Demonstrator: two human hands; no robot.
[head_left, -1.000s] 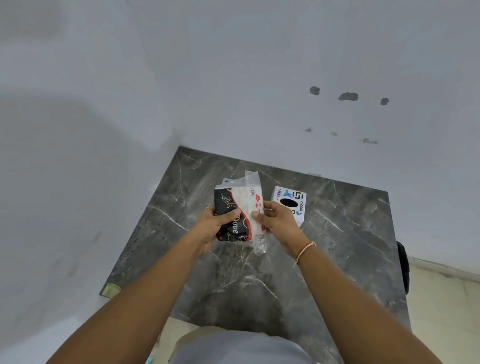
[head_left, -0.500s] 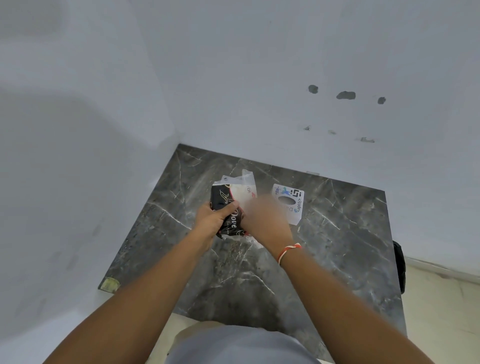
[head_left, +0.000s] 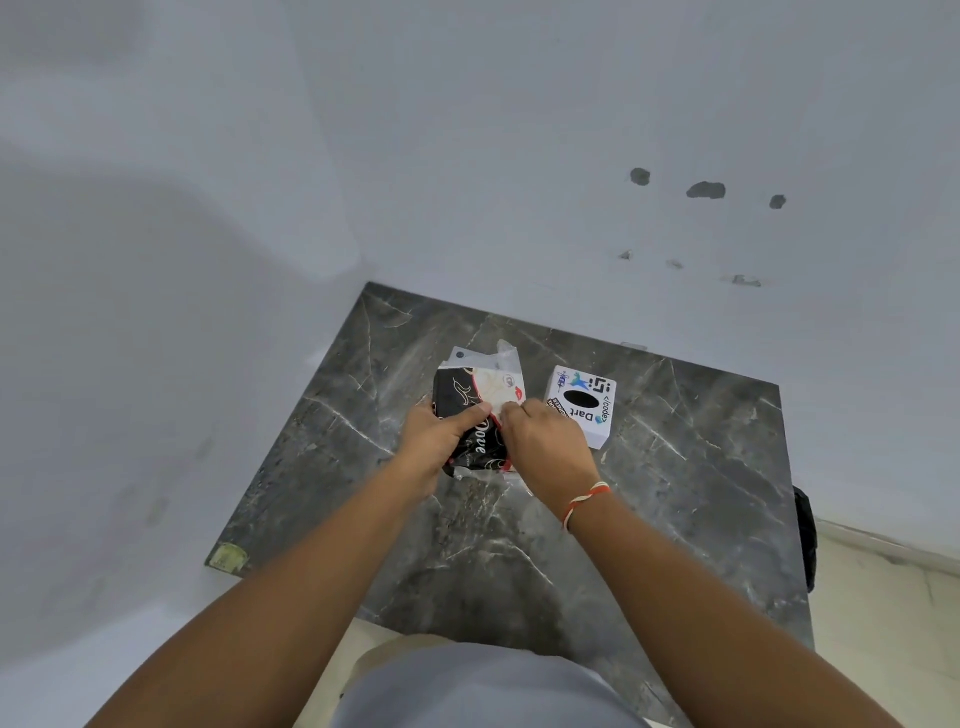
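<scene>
Gripped the tissue packet (head_left: 467, 389) in the left hand (head_left: 439, 441), mid-surface (head_left: 675, 493); pinched its open seam with the right hand (head_left: 545, 447). Seemingly mid-unwrapping; next needed a steady pull, box (head_left: 582, 415) at 3 o'clock.

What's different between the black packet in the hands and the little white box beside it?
The black soft plastic packet is crinkled and soft-sided; the white cardboard cube box is stiff and square-edged. The packet is gripped by the left hand and right hand; the box stands untouched on the dark marble table. Both carry printed lettering.
</scene>
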